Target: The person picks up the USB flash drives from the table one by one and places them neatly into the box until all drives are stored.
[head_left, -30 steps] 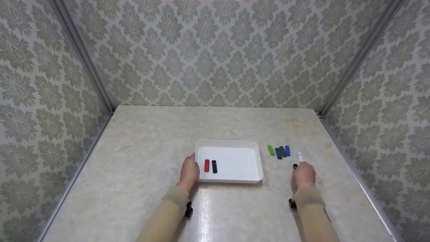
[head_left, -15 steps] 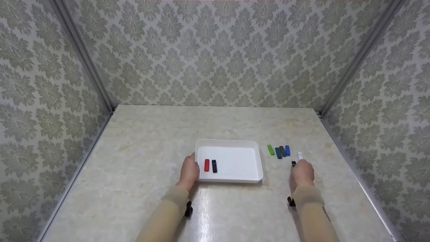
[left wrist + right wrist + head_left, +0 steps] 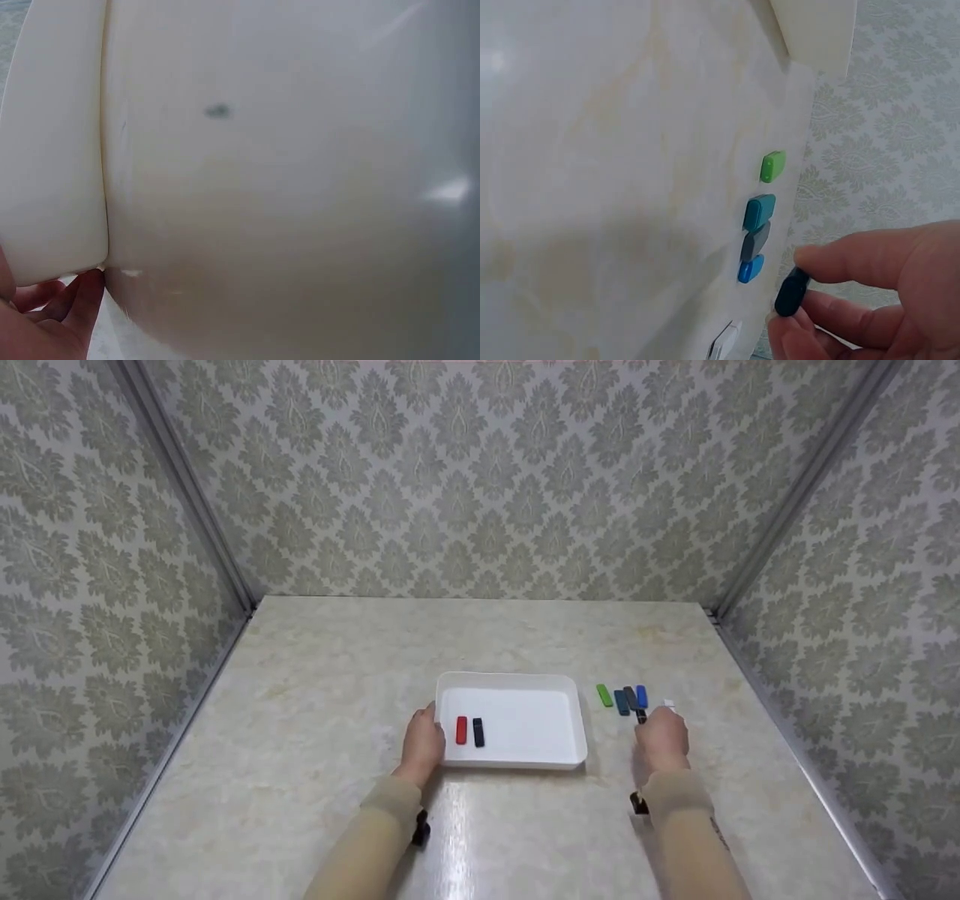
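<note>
My left hand (image 3: 424, 742) grips the left side of a white tray (image 3: 514, 763); in the left wrist view its bent fingers sit at the tray's end wall. In the tray lie a red USB stick (image 3: 461, 730) and a black one (image 3: 478, 732), side by side. My right hand (image 3: 664, 735) pinches another black USB stick (image 3: 791, 291) between thumb and fingers. Just beyond it stand green (image 3: 604, 695), teal (image 3: 622, 702), grey (image 3: 631, 697) and blue (image 3: 642, 696) sticks in a row. A white stick (image 3: 669, 703) is partly hidden behind the right hand.
The pale marbled table (image 3: 337, 660) is enclosed by patterned walls (image 3: 480, 510) at the back and both sides. The tray stands left of the loose sticks. A black wrist strap part (image 3: 639, 802) shows beside the right forearm.
My right hand has moved left and slightly away from me with the black USB stick, toward the coloured row. The left hand and the tray have stayed in place.
</note>
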Demonstrator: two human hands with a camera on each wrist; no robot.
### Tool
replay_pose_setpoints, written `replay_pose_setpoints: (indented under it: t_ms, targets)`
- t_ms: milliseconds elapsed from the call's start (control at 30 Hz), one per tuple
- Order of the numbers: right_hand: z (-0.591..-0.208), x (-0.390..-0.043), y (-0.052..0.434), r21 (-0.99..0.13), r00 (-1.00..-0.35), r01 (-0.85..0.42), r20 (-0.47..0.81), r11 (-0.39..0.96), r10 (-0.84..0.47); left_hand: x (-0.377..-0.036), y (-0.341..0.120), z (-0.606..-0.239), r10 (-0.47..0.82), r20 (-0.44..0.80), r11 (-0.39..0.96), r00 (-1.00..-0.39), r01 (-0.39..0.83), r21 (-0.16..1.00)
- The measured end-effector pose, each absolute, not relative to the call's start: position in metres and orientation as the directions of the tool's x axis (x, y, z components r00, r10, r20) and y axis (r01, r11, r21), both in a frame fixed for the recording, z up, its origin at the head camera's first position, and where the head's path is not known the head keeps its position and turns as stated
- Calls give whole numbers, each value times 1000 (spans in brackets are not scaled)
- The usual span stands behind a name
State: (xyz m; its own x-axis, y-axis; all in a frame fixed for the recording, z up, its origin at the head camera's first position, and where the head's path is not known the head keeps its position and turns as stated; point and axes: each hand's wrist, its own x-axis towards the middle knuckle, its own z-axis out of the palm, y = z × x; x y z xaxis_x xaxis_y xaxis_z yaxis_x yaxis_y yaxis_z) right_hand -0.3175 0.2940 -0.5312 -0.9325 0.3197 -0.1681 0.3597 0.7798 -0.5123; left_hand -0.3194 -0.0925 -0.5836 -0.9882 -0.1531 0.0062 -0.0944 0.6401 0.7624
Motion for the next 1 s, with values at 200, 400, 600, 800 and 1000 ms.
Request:
replay_pose_setpoints:
  t_ms: [200, 400, 600, 800, 1000]
  targets:
    - [-524, -317, 282, -519, -952, 306, -138, 798, 275, -319, -94, -583, -138, 68, 668, -988, -42, 743]
    - [-518, -319, 266, -518, -966, 253, -80, 817, 248, -319, -93, -583, -140, 35, 671, -990, -69, 738]
    - [-516, -321, 247, -517, -960, 278, -126, 809, 249, -319, -93, -583, -147, -12, 657, -989, -107, 746]
    - [-515, -320, 230, -538, -960, 279, -148, 796, 237, -319, -93, -583, -147, 2, 660, -989, -96, 745]
    - [-513, -320, 213, -550, -956, 295, -162, 782, 246, -318, -93, -583, -145, 33, 666, -989, -73, 743]
